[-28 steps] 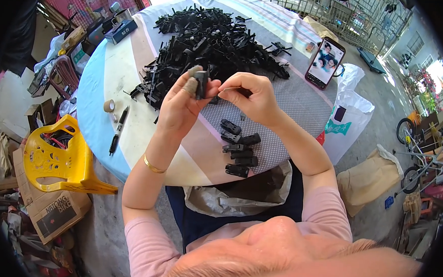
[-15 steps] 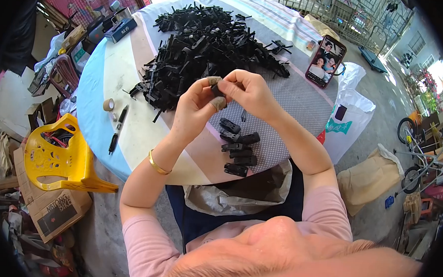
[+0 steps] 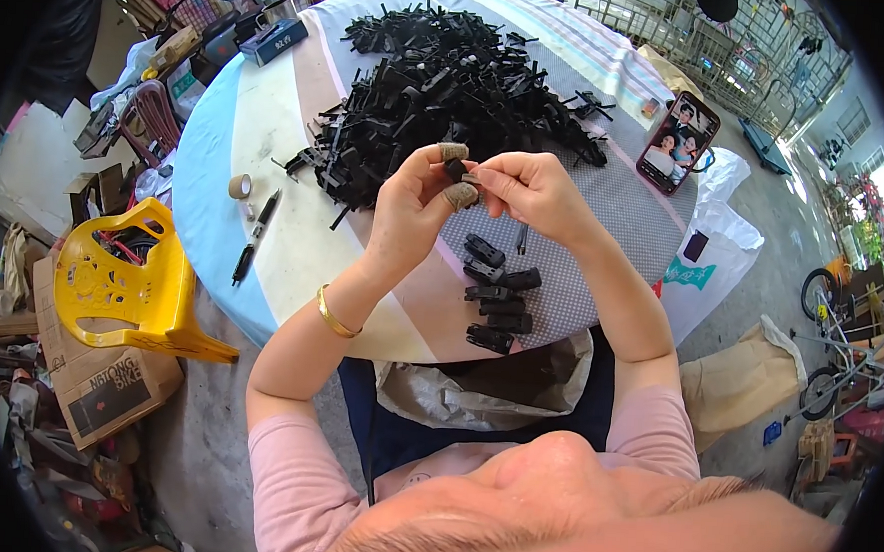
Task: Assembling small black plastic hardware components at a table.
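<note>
My left hand (image 3: pixel 418 193) is closed, with tape-wrapped thumb and index finger pinching a small black plastic part (image 3: pixel 455 169). Right up against that part, the fingers of my right hand (image 3: pixel 538 193) are pressed together; what they hold is too small to make out. Both hands are raised over the near side of a big heap of black plastic pieces (image 3: pixel 452 92). Below my right hand, several black clip-like parts (image 3: pixel 500 307) lie in a loose group near the table's front edge. A thin dark tool or piece (image 3: pixel 522 240) lies just above them.
The round cloth-covered table (image 3: pixel 291 298) carries a tape roll (image 3: pixel 240 185), a marker pen (image 3: pixel 255 238), a blue box (image 3: pixel 274 42) and a propped phone (image 3: pixel 678 143). An open sack (image 3: pixel 425 400) sits at my lap. A yellow chair (image 3: pixel 165 307) stands left, a white bag (image 3: pixel 709 245) right.
The view has shifted, so the table sits farther right in it. My right fingertips have moved from over the black part to its right side, leaving more of it showing.
</note>
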{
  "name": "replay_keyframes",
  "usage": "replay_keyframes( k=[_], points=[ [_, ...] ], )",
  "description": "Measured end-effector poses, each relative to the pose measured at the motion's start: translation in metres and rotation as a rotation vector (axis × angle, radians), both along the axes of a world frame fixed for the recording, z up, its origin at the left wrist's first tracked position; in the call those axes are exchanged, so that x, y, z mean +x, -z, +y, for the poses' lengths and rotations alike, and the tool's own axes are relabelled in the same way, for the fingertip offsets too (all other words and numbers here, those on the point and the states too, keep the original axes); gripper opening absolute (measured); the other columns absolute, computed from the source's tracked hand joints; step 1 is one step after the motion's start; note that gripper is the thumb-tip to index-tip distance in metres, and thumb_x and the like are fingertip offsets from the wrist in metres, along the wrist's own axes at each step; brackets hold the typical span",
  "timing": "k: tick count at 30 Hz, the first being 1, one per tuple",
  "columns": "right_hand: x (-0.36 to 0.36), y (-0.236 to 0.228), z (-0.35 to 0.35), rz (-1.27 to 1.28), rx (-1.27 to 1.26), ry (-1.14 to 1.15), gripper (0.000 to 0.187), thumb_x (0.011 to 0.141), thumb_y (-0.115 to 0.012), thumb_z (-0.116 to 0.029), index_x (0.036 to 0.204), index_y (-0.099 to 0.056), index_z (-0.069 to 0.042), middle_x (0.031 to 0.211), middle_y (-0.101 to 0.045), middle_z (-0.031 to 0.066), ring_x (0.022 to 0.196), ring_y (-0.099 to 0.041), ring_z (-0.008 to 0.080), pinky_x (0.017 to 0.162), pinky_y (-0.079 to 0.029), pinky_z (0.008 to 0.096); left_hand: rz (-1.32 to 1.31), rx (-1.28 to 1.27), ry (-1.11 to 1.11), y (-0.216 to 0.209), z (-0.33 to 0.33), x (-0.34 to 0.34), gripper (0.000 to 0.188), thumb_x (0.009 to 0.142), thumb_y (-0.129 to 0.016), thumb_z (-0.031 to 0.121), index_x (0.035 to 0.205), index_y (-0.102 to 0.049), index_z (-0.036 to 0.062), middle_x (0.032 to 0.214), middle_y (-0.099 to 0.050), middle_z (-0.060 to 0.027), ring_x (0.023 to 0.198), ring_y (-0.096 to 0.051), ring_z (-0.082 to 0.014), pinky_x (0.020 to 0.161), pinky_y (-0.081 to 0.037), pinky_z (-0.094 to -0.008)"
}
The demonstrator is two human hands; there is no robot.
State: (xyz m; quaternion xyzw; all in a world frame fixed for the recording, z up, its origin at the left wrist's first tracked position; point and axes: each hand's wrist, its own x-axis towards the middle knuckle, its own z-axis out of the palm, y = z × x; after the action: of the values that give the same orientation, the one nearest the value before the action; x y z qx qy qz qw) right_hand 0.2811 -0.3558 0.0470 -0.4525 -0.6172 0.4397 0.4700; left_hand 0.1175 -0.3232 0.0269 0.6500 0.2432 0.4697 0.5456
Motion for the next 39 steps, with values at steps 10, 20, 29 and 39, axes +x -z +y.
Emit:
replay_keyframes(
  k=[10, 20, 29, 39],
  points=[
    [-0.004, 0.007, -0.001, 0.002, 0.080, 0.002, 0.019, 0.088, -0.052, -0.015, 0.088, -0.063, 0.000, 0.057, -0.051, -0.0015, 0.049, -0.042, 0.0023, 0.042, -0.032, 0.0165, 0.178, 0.479, -0.310, 0.006, -0.007, 0.002, 0.025, 0.076, -0.061, -0.004, 0.099, -0.052, -0.0019, 0.085, -0.063, -0.0073, 0.075, -0.060, -0.0103, 0.068, -0.048, -0.0214],
    [0.049, -0.008, 0.008, -0.466, 0.201, 0.068, 0.021, 0.075, -0.065, -0.016, 0.087, -0.064, 0.001, 0.066, -0.062, 0.0071, 0.059, -0.056, 0.0074, 0.054, -0.044, 0.0205, 0.630, 0.280, 0.116, 0.006, -0.001, 0.000, 0.037, 0.069, -0.068, 0.012, 0.102, -0.053, 0.0029, 0.079, -0.062, -0.0135, 0.067, -0.060, -0.0220, 0.063, -0.048, -0.0306],
    [0.040, 0.021, 0.020, -1.246, 0.178, 0.240, 0.029, 0.066, -0.061, -0.010, 0.094, -0.065, -0.009, 0.080, -0.063, 0.0143, 0.075, -0.062, 0.0271, 0.067, -0.049, 0.0352, 0.604, 0.197, 0.179, 0.002, -0.004, 0.006, 0.032, 0.072, -0.068, 0.009, 0.102, -0.058, 0.0021, 0.079, -0.062, -0.0049, 0.061, -0.051, -0.0070, 0.059, -0.045, -0.0216],
    [0.003, 0.003, 0.005, 0.162, -0.081, -0.017, 0.029, 0.079, -0.064, -0.015, 0.100, -0.058, 0.004, 0.072, -0.059, 0.0006, 0.055, -0.047, 0.0014, 0.046, -0.035, 0.0153, 0.143, 0.347, -0.084, 0.012, 0.002, 0.012, 0.077, 0.064, -0.075, 0.007, 0.128, -0.032, 0.0001, 0.111, -0.055, -0.0153, 0.101, -0.055, -0.0194, 0.087, -0.045, -0.0290]
  ],
)
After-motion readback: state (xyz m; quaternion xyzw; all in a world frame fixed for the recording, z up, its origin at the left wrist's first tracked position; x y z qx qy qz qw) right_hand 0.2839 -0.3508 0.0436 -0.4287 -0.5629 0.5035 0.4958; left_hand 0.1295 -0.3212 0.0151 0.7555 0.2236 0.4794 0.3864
